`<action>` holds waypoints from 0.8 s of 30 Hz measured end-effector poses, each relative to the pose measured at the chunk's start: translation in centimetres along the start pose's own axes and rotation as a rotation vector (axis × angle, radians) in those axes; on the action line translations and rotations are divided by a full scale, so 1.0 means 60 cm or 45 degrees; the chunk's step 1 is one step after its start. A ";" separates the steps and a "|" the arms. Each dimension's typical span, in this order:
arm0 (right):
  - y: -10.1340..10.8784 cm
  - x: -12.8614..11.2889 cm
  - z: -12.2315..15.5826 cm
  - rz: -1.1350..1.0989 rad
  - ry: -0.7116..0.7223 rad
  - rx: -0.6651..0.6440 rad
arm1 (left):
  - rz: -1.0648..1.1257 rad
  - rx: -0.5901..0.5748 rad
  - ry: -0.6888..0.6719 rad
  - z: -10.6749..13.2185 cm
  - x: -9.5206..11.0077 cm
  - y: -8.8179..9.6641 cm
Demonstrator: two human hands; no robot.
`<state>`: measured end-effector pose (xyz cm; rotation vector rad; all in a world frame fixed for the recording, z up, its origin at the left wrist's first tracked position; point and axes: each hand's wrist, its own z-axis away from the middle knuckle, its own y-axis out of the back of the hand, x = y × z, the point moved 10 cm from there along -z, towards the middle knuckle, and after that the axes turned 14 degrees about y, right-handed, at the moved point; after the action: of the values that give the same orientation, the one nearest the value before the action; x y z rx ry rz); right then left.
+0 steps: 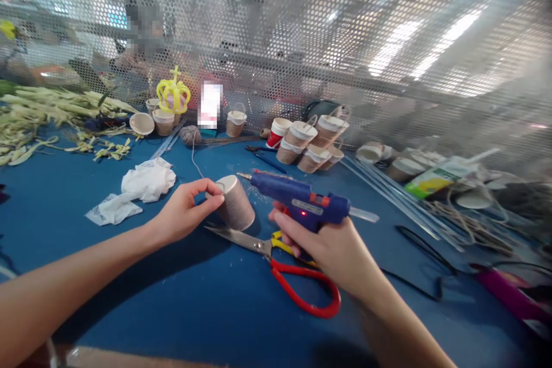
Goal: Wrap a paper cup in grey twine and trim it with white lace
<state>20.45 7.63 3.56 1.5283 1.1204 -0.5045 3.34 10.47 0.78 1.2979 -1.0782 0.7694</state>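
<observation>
My left hand (183, 213) pinches yarn (190, 135) left of the tilted cup (238, 207); my right hand (330, 244) grips the glue gun (280, 187), nozzle (244, 176) opposite.

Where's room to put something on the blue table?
Bare blue tabletop shows nearest the person, left of the metal scissors with red and yellow handles, and left of the crumpled white wad. It's crowded around the grey tapered cylinder, the far white-rimmed brown cups and, at right, the clear plastic sticks.
</observation>
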 end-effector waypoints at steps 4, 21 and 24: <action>-0.011 -0.033 -0.003 0.135 0.220 -0.033 | -0.056 0.081 0.012 -0.005 -0.007 0.010; -0.016 -0.035 -0.007 0.233 0.207 -0.021 | -0.122 0.113 -0.036 -0.007 -0.003 0.014; -0.016 -0.033 -0.005 0.244 0.217 -0.009 | -0.122 0.111 -0.034 -0.007 -0.003 0.014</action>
<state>18.67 7.10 4.74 1.6768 1.0893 -0.2433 2.61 11.04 0.94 1.4272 -1.0057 0.7358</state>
